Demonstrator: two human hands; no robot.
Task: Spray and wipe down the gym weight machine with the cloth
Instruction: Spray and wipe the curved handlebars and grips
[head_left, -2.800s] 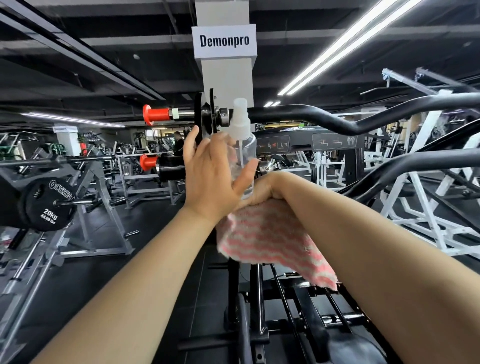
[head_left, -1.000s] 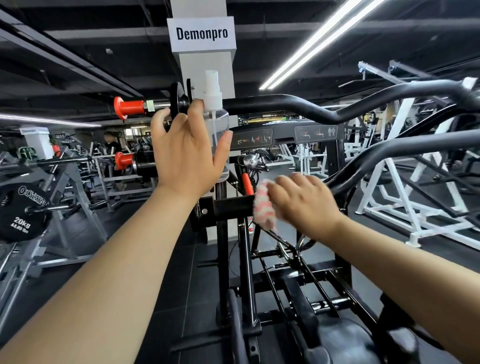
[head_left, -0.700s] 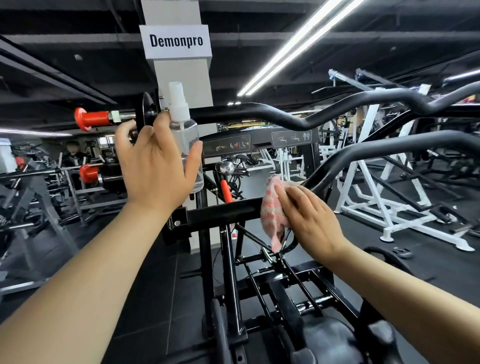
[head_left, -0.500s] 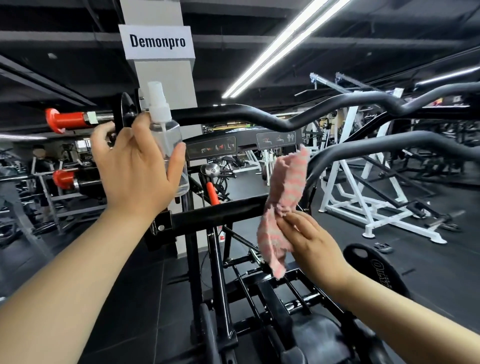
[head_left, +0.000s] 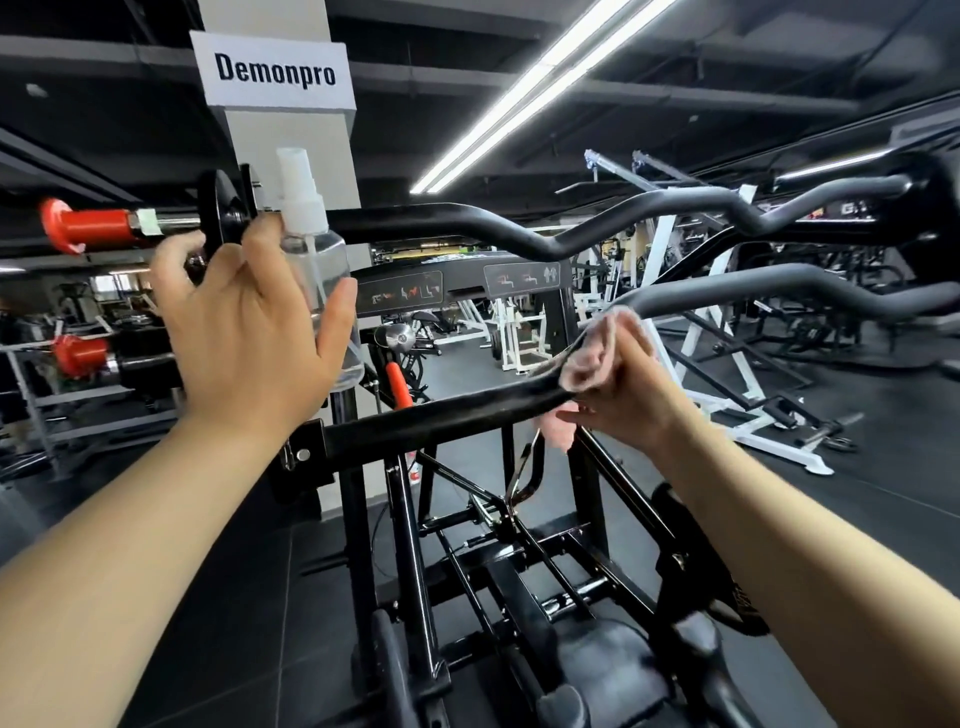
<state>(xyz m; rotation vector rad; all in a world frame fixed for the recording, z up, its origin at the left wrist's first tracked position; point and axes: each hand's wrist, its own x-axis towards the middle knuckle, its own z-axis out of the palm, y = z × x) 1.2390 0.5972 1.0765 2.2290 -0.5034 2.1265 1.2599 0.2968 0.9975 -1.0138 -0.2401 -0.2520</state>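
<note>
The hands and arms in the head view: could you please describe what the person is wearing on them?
Nothing that shows. The left hand and right hand wear no gloves, and no rings, watch or bands are visible. Both forearms are bare right to the frame's edge, so no sleeves show. I see no markings either.

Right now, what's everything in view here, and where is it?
spray bottle: one, clear with white nozzle, upright, gripped by the left hand
cloth: one, pink-striped, wrapped on the lower bar
lower bar: one, black, centre
curved handlebars: two, black, above
red end caps: two, left
sign: one, white, reads Demonpro, on pillar
white frames: several, right background
left hand: holds the bottle
right hand: grips the cloth
</note>
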